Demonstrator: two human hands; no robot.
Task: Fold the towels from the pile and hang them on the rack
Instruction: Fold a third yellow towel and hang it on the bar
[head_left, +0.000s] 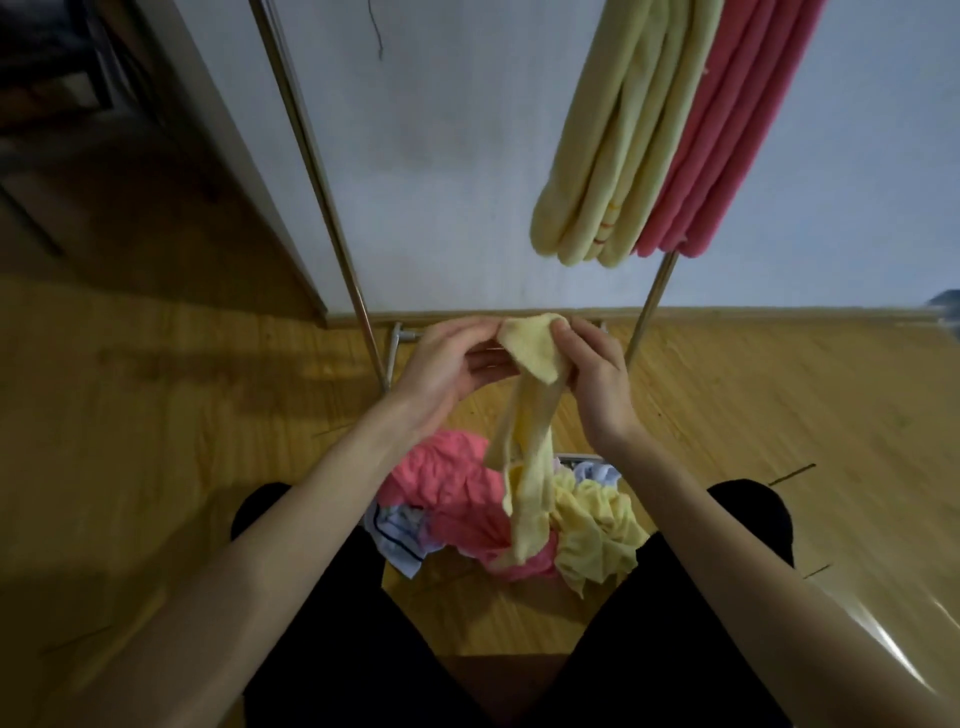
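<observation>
A pale yellow towel (527, 415) hangs bunched from both my hands above the pile. My left hand (447, 364) pinches its top edge from the left, and my right hand (589, 369) grips the same edge from the right, close together. The towel's lower end trails down onto the pile (457, 493) of crumpled pink, yellow and pale blue towels on the floor between my knees. Folded yellow towels (613, 150) and folded pink towels (727, 135) hang on the rack at the upper right.
The rack's metal poles (317, 171) slant up on the left, and another pole (652, 306) stands on the right, against a white wall. The floor (779, 395) is wooden. A dark doorway lies at the far left. My black-clad legs frame the pile.
</observation>
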